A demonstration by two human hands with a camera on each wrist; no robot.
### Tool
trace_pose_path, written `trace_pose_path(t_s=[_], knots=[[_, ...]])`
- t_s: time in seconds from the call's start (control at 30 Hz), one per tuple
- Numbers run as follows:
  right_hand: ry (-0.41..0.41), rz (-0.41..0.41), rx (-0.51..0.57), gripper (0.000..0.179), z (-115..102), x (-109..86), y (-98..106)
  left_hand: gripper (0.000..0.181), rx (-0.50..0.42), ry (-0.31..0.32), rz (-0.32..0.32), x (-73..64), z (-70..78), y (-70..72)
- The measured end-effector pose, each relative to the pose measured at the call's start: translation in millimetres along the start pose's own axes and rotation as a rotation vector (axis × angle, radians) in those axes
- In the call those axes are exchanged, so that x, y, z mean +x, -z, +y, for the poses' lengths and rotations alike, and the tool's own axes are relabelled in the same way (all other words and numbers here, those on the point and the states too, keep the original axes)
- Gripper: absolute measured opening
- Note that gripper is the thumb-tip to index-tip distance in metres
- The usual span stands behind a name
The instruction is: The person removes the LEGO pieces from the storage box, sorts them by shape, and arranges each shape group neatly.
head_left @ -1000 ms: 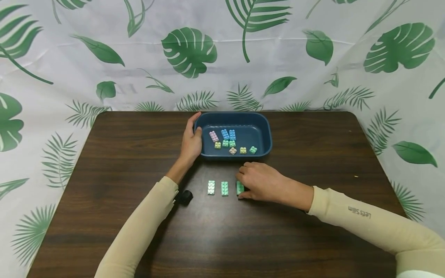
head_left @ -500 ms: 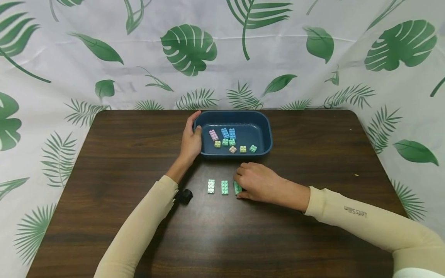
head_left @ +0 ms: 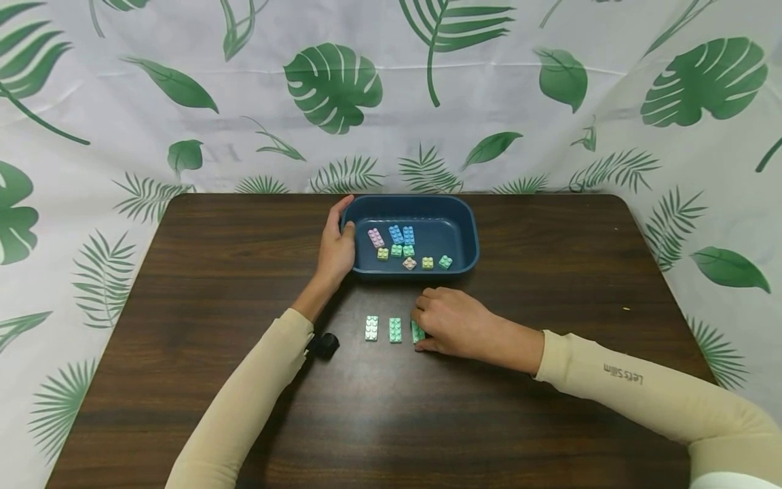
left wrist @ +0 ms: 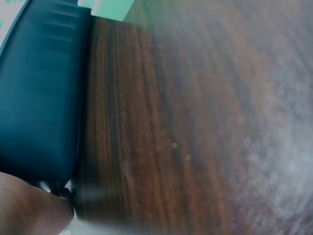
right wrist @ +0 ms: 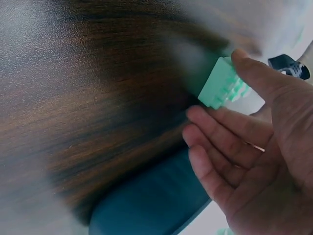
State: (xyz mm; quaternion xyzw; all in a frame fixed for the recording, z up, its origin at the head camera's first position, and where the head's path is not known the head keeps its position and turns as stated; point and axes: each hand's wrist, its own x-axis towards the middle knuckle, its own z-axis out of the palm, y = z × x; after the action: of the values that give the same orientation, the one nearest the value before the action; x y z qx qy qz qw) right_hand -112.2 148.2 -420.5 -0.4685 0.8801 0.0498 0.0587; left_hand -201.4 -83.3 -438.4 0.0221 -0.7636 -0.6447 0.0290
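In the head view, my left hand [head_left: 336,252] grips the left end of a dark blue plastic bin [head_left: 461,268], thumb on the near side of the rim. My right hand [head_left: 455,320] pinches a green toy building brick [head_left: 418,331] by its ends, at the right of a short row on the table. That row also has a pale green brick [head_left: 371,329] and a mint green brick [head_left: 395,331], standing apart. The right wrist view shows the pinched brick [right wrist: 217,84] at the thumb tip, the other fingers loosely bent. Part of my left hand [left wrist: 32,205] meets the bin in the left wrist view.
Inside the bin lie a pink brick [head_left: 375,238], two blue bricks [head_left: 408,236] and several small yellow, green and peach ones. A black wrist device [head_left: 326,346] sits by the left cuff. A leaf-print cloth [head_left: 391,163] hangs behind the brown table [head_left: 391,435].
My right hand has slid its green brick slightly left, closer to the other two, and has hardly moved over the last half second. The left hand stays on the bin.
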Motion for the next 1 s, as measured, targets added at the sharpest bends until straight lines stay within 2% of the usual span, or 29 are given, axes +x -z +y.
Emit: trace_pose_path(t_s=[0.17, 0.33, 0.47, 0.67, 0.83, 1.0], knots=[[-0.048, 0.03, 0.0, 0.076, 2, -7.0, 4, 0.052, -0.029, -0.005, -0.004, 3.4, -5.1, -0.8], [-0.07, 0.033, 0.05, 0.089, 1, -13.8, 13, 0.052, -0.032, -0.024, 0.006, 11.4, -23.3, -2.7], [-0.062, 0.051, 0.072, 0.086, -1, -18.6, 22, 0.05, -0.008, -0.032, 0.008, 13.8, -30.8, -2.7], [-0.1, 0.144, 0.077, 0.079, 0, -23.5, 37, 0.051, 0.001, -0.01, 0.006, 13.2, -34.4, -2.0], [-0.165, 0.19, 0.08, 0.075, 12, -23.5, 50, 0.051, 0.006, 0.016, -0.003, 11.9, -34.9, -1.2], [-0.227, 0.242, 0.085, 0.072, 32, -22.5, 56, 0.051, 0.003, 0.002, -0.006, 11.2, -32.9, -1.7]])
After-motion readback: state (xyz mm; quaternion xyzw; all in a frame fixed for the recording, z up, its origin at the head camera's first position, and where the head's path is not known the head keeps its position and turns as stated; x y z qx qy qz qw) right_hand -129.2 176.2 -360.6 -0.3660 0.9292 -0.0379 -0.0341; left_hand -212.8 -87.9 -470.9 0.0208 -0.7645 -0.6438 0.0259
